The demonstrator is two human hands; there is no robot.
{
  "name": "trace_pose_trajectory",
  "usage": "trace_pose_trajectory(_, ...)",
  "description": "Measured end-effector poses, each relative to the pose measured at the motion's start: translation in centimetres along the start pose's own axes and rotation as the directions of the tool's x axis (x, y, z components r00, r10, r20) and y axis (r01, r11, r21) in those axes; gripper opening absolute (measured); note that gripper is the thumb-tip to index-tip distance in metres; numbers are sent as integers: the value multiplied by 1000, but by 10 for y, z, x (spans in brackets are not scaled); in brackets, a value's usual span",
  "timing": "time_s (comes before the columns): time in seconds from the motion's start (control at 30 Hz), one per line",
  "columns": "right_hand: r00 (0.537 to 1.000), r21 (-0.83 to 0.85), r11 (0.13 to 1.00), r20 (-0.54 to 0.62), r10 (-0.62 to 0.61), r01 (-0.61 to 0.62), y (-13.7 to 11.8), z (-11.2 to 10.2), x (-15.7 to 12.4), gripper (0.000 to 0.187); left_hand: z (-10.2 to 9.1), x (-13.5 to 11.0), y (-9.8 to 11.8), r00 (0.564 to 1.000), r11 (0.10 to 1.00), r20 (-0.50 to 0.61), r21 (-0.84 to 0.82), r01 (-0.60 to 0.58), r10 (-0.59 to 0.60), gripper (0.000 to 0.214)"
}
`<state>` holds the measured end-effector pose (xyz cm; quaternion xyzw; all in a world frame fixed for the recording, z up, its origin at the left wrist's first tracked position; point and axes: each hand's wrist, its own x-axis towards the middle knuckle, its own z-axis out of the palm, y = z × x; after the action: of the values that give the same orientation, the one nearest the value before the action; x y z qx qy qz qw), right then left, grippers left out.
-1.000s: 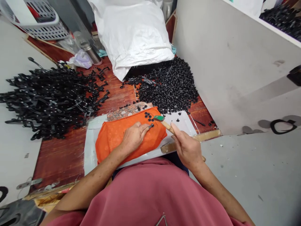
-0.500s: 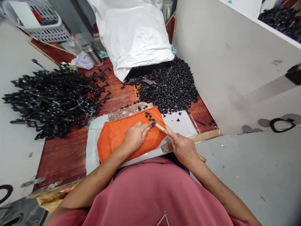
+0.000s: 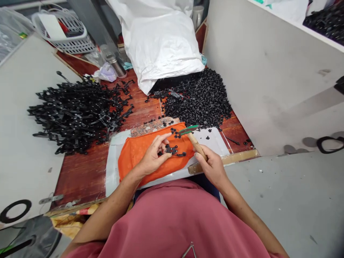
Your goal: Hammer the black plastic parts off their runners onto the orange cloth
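Observation:
My right hand (image 3: pixel 213 165) is wrapped round the wooden handle of a hammer (image 3: pixel 197 145). Its worn green and brown head is raised over the far right part of an orange cloth pad (image 3: pixel 134 157). Index finger and thumb of my left hand (image 3: pixel 153 154) are spread, with the other fingers curled around a black jointed plastic piece (image 3: pixel 172 149) with round studs. Part of that piece is hidden behind the thumb. Several small black round caps (image 3: pixel 175 132) lie on the cloth just beyond my left fingertips.
A heap of black jointed pieces (image 3: pixel 77 114) covers the left of the red-brown table (image 3: pixel 83 172). Small black studs (image 3: pixel 201 96) are piled at the back right, below a white sack (image 3: pixel 163 43). A speckled stone slab (image 3: pixel 150 127) shows behind the cloth. Grey panels (image 3: pixel 242 71) flank the table.
The hammer has lifted off the work by my left fingers and turned, showing its head. My left hand has opened its pinch somewhat, and the black jointed piece now shows. The view has shifted slightly.

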<state>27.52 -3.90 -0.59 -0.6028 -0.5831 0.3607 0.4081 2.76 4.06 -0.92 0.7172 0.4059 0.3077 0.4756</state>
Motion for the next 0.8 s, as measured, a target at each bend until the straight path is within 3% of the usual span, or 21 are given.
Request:
trace_pose_trajectory(0.17,977,322,929,161,140,-186,-9,22,9,31,17,5,1,994,987,-94,-152,43,-58,62)
trace_pose_trajectory(0.27,959,396,874,141,245,-281,-11,31,9,27,20,9,5,984,993,-149,-80,85,-96,49)
trace_pose_trajectory(0.33,964,409,873,87,251,-265,-12,34,8,24,18,8,10,988,995,-120,-13,96,-97,45)
trace_pose_trajectory(0.5,974,386,895,65,215,-223,-14,38,7,21,18,1,19,982,981,18,-38,189,-189,42)
trace_pose_trajectory(0.57,976,376,901,81,200,-216,-14,40,6,24,20,2,19,974,974,-22,-27,225,-226,34)
trace_pose_trajectory(0.7,993,257,959,47,109,-117,-10,29,3,30,10,18,15,973,970,-153,146,193,-171,22)
trace_pose_trajectory(0.8,994,69,994,-54,92,-88,3,11,-6,39,-3,37,9,981,952,-113,248,180,-156,17)
